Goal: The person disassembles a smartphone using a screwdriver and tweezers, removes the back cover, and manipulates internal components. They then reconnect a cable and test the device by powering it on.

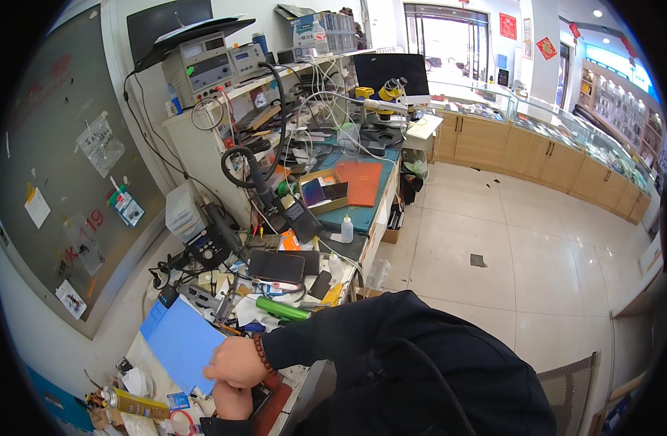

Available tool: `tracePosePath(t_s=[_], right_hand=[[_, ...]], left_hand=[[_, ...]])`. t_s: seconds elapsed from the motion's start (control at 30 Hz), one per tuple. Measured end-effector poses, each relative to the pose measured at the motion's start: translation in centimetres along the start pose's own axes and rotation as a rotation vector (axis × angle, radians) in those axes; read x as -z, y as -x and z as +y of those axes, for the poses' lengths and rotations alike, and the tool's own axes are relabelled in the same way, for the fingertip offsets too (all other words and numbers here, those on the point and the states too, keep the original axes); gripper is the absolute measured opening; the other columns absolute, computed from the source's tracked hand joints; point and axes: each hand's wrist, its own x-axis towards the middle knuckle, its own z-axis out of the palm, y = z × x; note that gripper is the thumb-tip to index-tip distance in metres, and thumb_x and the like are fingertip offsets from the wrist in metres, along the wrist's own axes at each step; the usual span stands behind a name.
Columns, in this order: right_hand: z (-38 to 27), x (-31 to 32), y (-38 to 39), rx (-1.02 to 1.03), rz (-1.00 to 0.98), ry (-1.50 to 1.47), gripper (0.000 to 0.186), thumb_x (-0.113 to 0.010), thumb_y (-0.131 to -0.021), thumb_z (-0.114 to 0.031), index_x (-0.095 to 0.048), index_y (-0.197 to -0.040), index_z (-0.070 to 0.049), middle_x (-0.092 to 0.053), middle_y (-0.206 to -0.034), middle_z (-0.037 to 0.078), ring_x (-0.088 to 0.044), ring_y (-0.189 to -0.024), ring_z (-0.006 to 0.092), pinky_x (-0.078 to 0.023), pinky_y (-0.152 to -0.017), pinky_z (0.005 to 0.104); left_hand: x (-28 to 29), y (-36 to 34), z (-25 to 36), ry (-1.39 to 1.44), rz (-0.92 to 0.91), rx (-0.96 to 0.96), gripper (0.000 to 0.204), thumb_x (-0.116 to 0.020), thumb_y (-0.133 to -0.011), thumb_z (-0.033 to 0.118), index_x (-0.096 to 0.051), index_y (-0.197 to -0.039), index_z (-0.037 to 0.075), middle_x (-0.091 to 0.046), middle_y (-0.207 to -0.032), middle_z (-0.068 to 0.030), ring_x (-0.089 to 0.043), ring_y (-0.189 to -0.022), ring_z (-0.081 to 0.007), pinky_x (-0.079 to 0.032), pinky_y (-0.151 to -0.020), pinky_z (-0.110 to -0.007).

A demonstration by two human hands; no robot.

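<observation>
My right hand [237,361], with a beaded bracelet at the wrist, is bent over the near edge of a light blue mat [179,340]. Its fingers are curled together, and what they hold, if anything, is hidden. Just below and partly under it is my left hand [233,401], with a dark band or cuff at its wrist; its fingers are out of sight. Beside the left hand, a dark flat object [260,397] shows in part on a reddish-brown surface [274,407]. A shiny green cylinder [283,308] lies beyond the right wrist.
Dark phones [276,267] and tools crowd the bench past the cylinder. A yellow can [135,402] lies at the near left. A hot-air station [208,248], a white squeeze bottle [347,229] and an orange pad [365,183] stand farther off. A mesh chair [572,392] is at right.
</observation>
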Motion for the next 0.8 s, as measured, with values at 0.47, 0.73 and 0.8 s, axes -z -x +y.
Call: tracePosePath(t_s=[0.47,0.73,0.8], right_hand=[[0.0,2.6,0.2,-0.066,-0.076,-0.006,0.021,-0.074,-0.095,-0.018,-0.075,-0.115,-0.012,-0.078,-0.087,0.016,-0.076,-0.082,0.0449,-0.061,-0.073,0.0554],[-0.4,3.8,-0.4,0.028,0.006,-0.029,0.017,-0.071,-0.096,-0.013,-0.072,-0.112,-0.008,-0.077,-0.089,0.015,-0.077,-0.085,0.0400,-0.061,-0.074,0.0532],[-0.3,3.7,-0.4,0.089,0.069,0.017,0.018,-0.071,-0.095,-0.013,-0.072,-0.112,-0.009,-0.078,-0.090,0.015,-0.077,-0.085,0.0398,-0.061,-0.075,0.0530]], left_hand=[[0.3,1.1,1.8,0.024,0.150,-0.099,0.018,-0.075,-0.096,0.014,-0.080,-0.108,0.003,-0.079,-0.107,-0.0235,-0.074,-0.104,-0.0486,-0.057,-0.092,-0.060],[1.2,1.0,2.5,0.008,0.052,-0.006,0.012,-0.080,-0.095,0.011,-0.079,-0.100,0.001,-0.078,-0.103,-0.0204,-0.072,-0.101,-0.0457,-0.057,-0.090,-0.057],[1.0,1.1,2.5,0.018,0.069,0.008,0.009,-0.077,-0.094,0.012,-0.080,-0.097,0.005,-0.078,-0.099,-0.0178,-0.073,-0.101,-0.0438,-0.057,-0.091,-0.057]])
